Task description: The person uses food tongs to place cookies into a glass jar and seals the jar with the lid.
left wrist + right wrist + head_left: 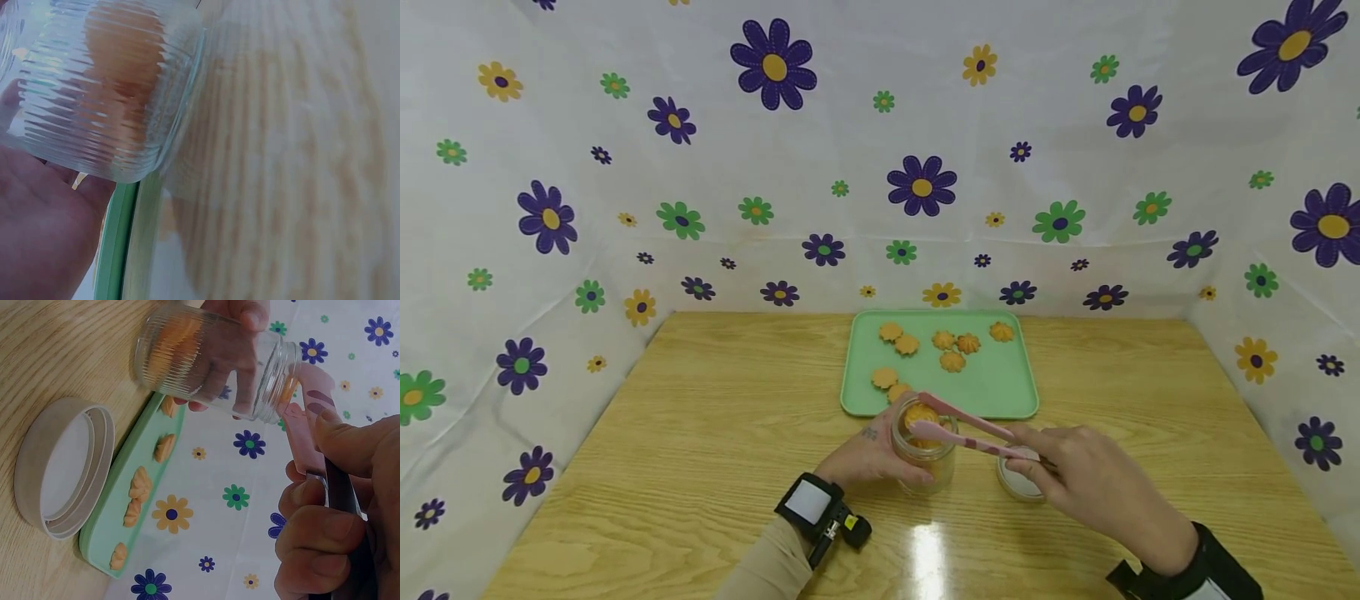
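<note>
My left hand (876, 457) grips a ribbed clear glass jar (942, 471) from its left side, thumb across the front. Golden cookies (175, 344) lie at the jar's bottom, and they show through the glass in the left wrist view too. With my right hand (1086, 475) I hold pink-tipped tongs (951, 436) by their dark handles, fingers curled round them. A cookie (919, 415) sits at the jar's mouth between the tong tips. I cannot tell whether the tips still squeeze it.
Behind the jar, a green tray (992, 392) bears several flower-shaped cookies (952, 362). A round whitish lid (31, 469) lies on the wooden table (737, 400), right of the jar and partly under the tongs and right hand. A flower-print cloth (850, 133) surrounds the table.
</note>
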`<state>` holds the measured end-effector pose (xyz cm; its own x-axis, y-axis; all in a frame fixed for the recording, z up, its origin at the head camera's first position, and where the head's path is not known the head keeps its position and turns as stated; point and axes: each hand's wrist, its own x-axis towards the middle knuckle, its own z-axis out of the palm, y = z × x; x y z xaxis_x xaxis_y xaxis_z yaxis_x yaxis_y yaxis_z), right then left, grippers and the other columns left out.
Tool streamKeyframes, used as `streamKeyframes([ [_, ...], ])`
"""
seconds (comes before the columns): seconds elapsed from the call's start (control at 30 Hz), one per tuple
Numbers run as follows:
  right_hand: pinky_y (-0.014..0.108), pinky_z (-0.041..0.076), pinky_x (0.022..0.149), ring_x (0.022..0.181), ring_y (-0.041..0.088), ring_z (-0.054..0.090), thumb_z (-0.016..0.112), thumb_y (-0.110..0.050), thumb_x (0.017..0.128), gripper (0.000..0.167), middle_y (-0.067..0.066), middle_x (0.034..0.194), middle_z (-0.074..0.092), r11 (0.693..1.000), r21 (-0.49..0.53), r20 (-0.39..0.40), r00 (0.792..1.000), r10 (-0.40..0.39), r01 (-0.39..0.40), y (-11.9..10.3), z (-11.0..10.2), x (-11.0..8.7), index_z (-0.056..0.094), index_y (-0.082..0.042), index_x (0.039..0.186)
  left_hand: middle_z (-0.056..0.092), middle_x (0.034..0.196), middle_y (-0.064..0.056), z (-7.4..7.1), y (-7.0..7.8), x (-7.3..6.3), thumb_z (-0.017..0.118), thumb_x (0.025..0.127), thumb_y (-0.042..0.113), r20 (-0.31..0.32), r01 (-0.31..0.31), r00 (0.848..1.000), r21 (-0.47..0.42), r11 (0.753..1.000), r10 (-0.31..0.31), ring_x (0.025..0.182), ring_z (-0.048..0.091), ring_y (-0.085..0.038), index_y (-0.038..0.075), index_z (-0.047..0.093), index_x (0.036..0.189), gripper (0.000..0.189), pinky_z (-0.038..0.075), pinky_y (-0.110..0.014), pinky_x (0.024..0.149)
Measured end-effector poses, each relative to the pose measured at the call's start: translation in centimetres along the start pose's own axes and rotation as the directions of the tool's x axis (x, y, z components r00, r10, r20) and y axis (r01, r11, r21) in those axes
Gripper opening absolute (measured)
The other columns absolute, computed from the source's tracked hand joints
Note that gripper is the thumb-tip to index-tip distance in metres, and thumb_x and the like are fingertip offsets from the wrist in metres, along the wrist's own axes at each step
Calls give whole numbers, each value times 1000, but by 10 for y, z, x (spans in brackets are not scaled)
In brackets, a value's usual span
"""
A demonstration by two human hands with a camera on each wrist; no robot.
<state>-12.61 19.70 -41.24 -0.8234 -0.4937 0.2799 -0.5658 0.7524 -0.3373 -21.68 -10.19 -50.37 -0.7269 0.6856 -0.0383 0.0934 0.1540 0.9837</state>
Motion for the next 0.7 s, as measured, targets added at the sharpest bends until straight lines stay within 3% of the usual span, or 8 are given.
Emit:
streamKeyframes([
  [0.27,17,31,48,51,-7,30,72,-31,95,40,-21,60,41,1000,7,13,1000,17,-17,-1,1,1,71,-13,131,36,157,-15,0,2,-4,91,78,21,-33,68,997,52,996,-66,139,46,-30,14,10,164,118,43,-43,111],
  [0.7,18,28,48,51,-6,27,71,-31,96,39,-19,59,34,999,1,25,998,50,-50,-4,1,0,70,-13,132,47,147,-2,0,1,-1,91,76,15,-5,-24,1000,-10,1000,24,139,43,-19,17,23,160,108,35,-39,116],
])
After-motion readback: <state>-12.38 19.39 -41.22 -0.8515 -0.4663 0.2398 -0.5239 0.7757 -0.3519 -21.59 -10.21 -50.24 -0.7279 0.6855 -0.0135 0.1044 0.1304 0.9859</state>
